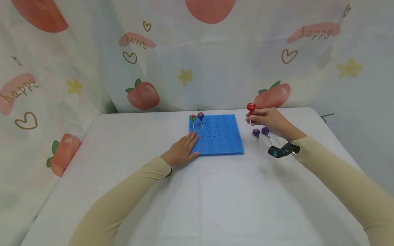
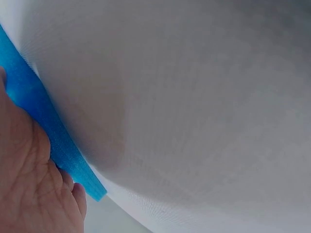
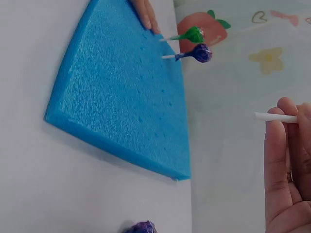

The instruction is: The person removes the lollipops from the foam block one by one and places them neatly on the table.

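A blue foam board [image 1: 218, 143] dotted with small holes lies on the white table. Two lollipops stand upright near its back left corner, a green one [image 1: 193, 118] and a purple one [image 1: 200, 116]. My left hand [image 1: 181, 150] rests on the board's left edge with its fingers extended. To the right of the board and above the table, my right hand [image 1: 271, 119] pinches a red lollipop [image 1: 251, 107] by its stick, candy end up. The stick's white lower tip [image 3: 265, 117] pokes out past the fingers in the right wrist view.
Purple lollipops [image 1: 256, 132] lie on the table below the right hand, some partly hidden by the wrist. A patterned cloth [image 1: 215, 68] with peaches and hearts hangs behind the table [image 1: 184, 205].
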### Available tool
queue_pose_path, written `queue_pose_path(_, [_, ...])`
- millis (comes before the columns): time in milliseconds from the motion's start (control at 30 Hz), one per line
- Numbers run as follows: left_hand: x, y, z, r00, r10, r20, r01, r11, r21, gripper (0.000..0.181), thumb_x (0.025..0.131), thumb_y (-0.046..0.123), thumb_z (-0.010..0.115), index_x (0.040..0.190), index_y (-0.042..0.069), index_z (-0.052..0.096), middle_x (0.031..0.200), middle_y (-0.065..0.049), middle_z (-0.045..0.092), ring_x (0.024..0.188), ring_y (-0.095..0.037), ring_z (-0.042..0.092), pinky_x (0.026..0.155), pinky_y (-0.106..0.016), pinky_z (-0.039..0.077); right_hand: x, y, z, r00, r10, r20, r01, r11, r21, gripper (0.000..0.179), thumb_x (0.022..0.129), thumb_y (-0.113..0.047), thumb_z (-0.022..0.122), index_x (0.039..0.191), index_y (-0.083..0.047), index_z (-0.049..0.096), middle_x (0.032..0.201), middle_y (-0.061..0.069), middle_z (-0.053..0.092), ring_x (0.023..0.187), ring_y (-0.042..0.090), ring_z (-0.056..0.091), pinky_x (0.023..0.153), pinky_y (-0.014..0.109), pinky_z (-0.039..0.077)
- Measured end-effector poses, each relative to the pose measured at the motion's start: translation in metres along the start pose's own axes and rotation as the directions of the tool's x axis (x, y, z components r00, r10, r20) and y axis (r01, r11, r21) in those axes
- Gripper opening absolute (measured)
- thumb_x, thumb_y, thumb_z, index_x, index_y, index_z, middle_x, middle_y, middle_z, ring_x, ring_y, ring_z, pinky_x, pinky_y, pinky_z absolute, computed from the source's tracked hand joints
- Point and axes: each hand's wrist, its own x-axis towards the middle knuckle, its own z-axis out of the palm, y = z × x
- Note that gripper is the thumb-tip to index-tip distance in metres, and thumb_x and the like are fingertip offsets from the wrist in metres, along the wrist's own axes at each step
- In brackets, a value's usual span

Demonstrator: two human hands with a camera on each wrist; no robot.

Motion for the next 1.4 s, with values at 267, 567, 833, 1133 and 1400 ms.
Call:
queue_pose_path(267, [-0.001, -0.001, 0.000, 1.000, 0.013, -0.016, -0.014, 1.000, -0.006, 0.070, 0.100, 0.046, 0.033, 0.150, 0.002, 0.013, 0.158, -0.017, 0.008, 0.147, -0.029, 0.011, 0.119, -0.041, 0.018, -0.019, 0.008, -0.034, 0.997, 0.038, -0.067, -0.045, 0.993, -0.106, 0.056, 0.090, -0.037, 0.059, 0.129, 0.004, 0.054, 0.091, -0.022, 0.067, 0.084, -0.005, 0.063, 0.077, 0.011, 0.052])
queue_pose_path(567, [-0.001, -0.001, 0.000, 1.000, 0.004, 0.006, -0.004, 1.000, -0.010, 0.071, 0.100, 0.047, 0.033, 0.151, 0.003, 0.011, 0.159, -0.015, 0.006, 0.148, -0.027, 0.009, 0.119, -0.040, 0.017, -0.040, 0.022, -0.066, 0.991, 0.013, -0.135, -0.030, 0.992, -0.124, 0.029, 0.088, -0.037, 0.062, 0.112, -0.022, 0.068, 0.084, -0.028, 0.066, 0.083, -0.008, 0.063, 0.074, 0.005, 0.048])
queue_pose_path(833, [0.002, -0.005, 0.002, 1.000, 0.004, 0.004, -0.004, 1.000, 0.008, 0.071, 0.100, 0.048, 0.032, 0.151, 0.003, 0.011, 0.159, -0.015, 0.006, 0.148, -0.027, 0.009, 0.119, -0.040, 0.017, -0.051, 0.046, -0.087, 0.984, 0.020, -0.178, -0.052, 0.982, -0.181, 0.015, 0.090, -0.037, 0.060, 0.103, -0.033, 0.065, 0.082, -0.031, 0.064, 0.079, -0.011, 0.062, 0.071, 0.002, 0.046])
queue_pose_path(1133, [0.002, -0.006, 0.003, 1.000, 0.008, 0.008, -0.008, 1.000, 0.003, 0.072, 0.099, 0.048, 0.032, 0.151, 0.003, 0.010, 0.159, -0.015, 0.005, 0.148, -0.028, 0.008, 0.119, -0.041, 0.017, -0.055, 0.071, -0.099, 0.972, 0.089, -0.220, -0.138, 0.966, -0.220, 0.065, 0.092, -0.044, 0.054, 0.130, 0.008, 0.045, 0.079, -0.038, 0.056, 0.076, -0.016, 0.058, 0.069, 0.001, 0.045])
queue_pose_path(1400, [0.001, -0.006, 0.001, 1.000, 0.013, 0.012, -0.013, 1.000, -0.006, 0.072, 0.100, 0.048, 0.032, 0.151, 0.003, 0.010, 0.159, -0.016, 0.005, 0.148, -0.028, 0.008, 0.119, -0.041, 0.017, -0.058, 0.089, -0.109, 0.963, 0.161, -0.218, -0.212, 0.948, -0.237, 0.071, 0.090, -0.051, 0.052, 0.134, 0.005, 0.044, 0.080, -0.039, 0.055, 0.078, -0.018, 0.056, 0.088, 0.022, 0.048])
